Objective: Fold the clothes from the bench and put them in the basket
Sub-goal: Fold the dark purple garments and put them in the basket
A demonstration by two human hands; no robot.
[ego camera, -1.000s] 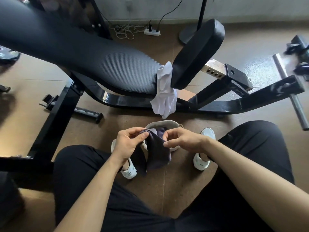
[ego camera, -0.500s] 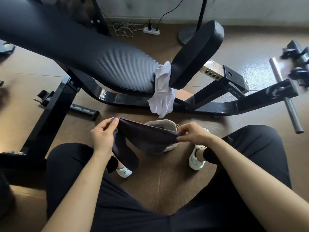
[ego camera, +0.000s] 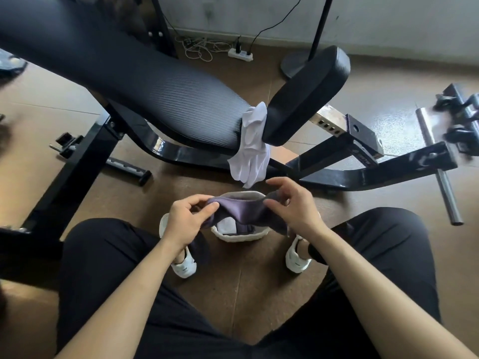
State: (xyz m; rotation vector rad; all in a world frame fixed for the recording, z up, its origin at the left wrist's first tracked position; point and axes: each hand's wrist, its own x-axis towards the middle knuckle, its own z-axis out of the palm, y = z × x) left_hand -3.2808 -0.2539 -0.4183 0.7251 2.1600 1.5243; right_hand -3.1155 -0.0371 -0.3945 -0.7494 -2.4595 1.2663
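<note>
A dark purple-grey garment [ego camera: 242, 212] is stretched between my two hands above a small pale woven basket [ego camera: 237, 237] on the floor between my feet. My left hand [ego camera: 188, 220] pinches its left end, and a loose end hangs down below that hand. My right hand [ego camera: 293, 203] pinches the right end with thumb and fingers. A white garment [ego camera: 251, 149] hangs from the gap between the black bench back pad [ego camera: 129, 81] and the seat pad [ego camera: 305, 97], just above the basket. Part of the basket's inside is hidden by the dark garment.
The bench's black steel frame [ego camera: 363, 174] runs across the floor behind the basket. A barbell bar [ego camera: 438, 167] lies at right. A power strip with cables [ego camera: 239, 53] and a stand base [ego camera: 293, 66] sit near the far wall. My white shoes flank the basket.
My hands have moved closer together, so the dark garment spans less width than half a second ago and sits lower over the basket. The white garment has not moved.
</note>
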